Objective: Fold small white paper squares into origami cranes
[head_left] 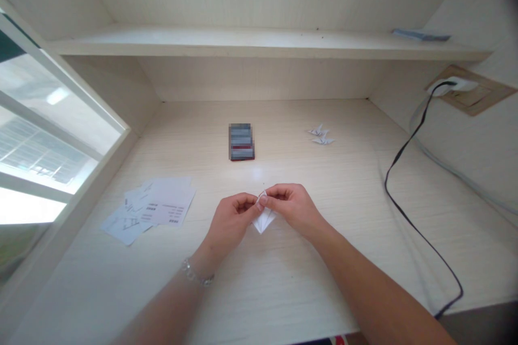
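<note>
A small piece of folded white paper [263,220], creased into a kite-like point aimed toward me, is pinched between both hands just above the desk. My left hand [233,218] grips its left side near the top, thumb and fingers closed, with a silver chain bracelet at the wrist. Opposite it, my right hand [292,206] pinches the upper right corner, its thumb close to the left thumb. The fingertips cover the paper's upper part. Two small folded paper cranes [322,140] lie beyond the right hand, toward the back of the desk.
Loose printed paper sheets [165,202] overlap on the left. A dark phone-like rectangle [242,142], blurred out, lies behind my hands. On the right, a black cable [408,221] runs from a wall socket [471,90] across the desk. A shelf [263,49] spans the back.
</note>
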A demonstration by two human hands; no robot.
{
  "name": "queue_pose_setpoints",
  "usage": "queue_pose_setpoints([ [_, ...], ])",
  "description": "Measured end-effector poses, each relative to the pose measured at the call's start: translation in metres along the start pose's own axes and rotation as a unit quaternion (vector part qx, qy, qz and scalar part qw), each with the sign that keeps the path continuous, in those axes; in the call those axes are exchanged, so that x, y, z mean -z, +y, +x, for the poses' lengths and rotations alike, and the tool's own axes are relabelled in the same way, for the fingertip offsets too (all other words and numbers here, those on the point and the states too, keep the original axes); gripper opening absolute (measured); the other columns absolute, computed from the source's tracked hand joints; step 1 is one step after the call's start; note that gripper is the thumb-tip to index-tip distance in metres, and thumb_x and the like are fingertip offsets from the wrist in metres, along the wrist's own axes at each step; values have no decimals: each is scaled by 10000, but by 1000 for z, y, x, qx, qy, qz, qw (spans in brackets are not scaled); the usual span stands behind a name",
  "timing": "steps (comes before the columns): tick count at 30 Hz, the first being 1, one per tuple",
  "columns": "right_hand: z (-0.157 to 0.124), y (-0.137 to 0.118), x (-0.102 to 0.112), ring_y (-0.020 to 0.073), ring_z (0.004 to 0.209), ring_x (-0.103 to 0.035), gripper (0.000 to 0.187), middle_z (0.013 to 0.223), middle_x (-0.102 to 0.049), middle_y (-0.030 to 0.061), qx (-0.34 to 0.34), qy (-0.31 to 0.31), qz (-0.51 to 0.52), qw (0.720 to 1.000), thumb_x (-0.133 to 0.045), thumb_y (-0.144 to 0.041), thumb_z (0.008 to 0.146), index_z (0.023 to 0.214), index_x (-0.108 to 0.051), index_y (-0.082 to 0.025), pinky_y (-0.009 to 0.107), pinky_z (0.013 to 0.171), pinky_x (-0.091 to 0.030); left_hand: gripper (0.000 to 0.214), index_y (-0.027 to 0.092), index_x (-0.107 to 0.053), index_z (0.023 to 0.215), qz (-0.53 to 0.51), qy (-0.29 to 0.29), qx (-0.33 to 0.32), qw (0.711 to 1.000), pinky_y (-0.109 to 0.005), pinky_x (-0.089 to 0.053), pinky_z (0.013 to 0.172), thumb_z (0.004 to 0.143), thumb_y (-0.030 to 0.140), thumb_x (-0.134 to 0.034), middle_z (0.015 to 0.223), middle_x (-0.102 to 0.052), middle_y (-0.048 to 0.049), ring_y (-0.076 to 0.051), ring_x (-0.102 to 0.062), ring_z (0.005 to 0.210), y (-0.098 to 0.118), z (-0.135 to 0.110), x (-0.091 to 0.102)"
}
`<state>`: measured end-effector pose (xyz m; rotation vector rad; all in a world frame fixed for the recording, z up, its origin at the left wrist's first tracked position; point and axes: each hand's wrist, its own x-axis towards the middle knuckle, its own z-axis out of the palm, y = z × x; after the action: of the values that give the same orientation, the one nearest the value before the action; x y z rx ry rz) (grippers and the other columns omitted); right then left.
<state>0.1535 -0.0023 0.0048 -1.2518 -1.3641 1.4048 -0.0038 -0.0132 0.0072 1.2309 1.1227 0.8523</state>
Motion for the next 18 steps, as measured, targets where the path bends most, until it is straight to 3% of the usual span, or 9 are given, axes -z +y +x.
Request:
queue_pose_setpoints([
  [18, 0, 0, -1, 141, 651, -584, 204, 723, -678, 47, 5, 8, 47, 999, -677, -336, 672, 748, -703, -149, 253, 592, -439, 239, 122, -651, 787, 15, -1, 1, 1000, -235, -419, 590, 733, 351, -615, 721, -647, -46, -134, -550, 640, -1, -1, -1],
])
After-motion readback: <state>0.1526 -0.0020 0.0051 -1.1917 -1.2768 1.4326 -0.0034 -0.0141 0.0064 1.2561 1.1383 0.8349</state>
